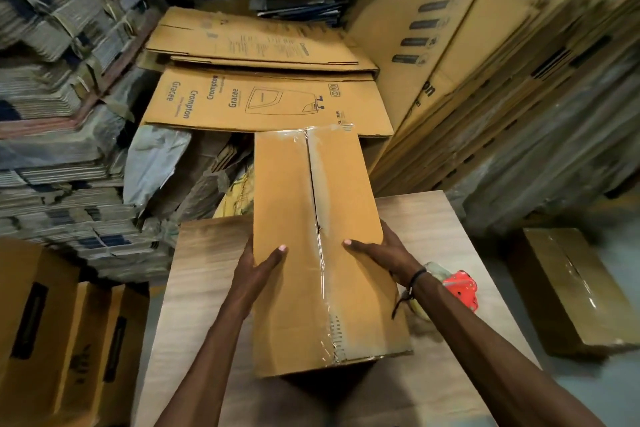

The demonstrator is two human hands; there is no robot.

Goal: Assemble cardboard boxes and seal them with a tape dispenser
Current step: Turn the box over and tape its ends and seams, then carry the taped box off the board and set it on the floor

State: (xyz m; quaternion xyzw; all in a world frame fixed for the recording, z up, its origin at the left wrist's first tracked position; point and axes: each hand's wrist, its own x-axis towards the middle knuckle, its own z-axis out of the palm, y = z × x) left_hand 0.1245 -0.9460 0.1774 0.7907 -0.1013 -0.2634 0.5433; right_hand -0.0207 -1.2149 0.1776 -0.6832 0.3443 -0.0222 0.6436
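A long brown cardboard box (294, 211) lies on the wooden table (204, 270), its top flaps closed with clear tape (320, 204) running along the centre seam. My left hand (258, 263) grips the box's left edge, thumb on top. My right hand (381, 250) grips the right edge the same way, thumb on the top face. A red tape dispenser (460, 288) lies on the table just right of my right wrist, partly hidden by it.
Flat Crompton cartons (270, 104) lie stacked behind the table, and more lean at the right (433, 45). A taped box (575, 291) sits on the floor to the right. Open cartons (52, 329) stand at the left. Bundled cardboard piles (52, 114) fill the left background.
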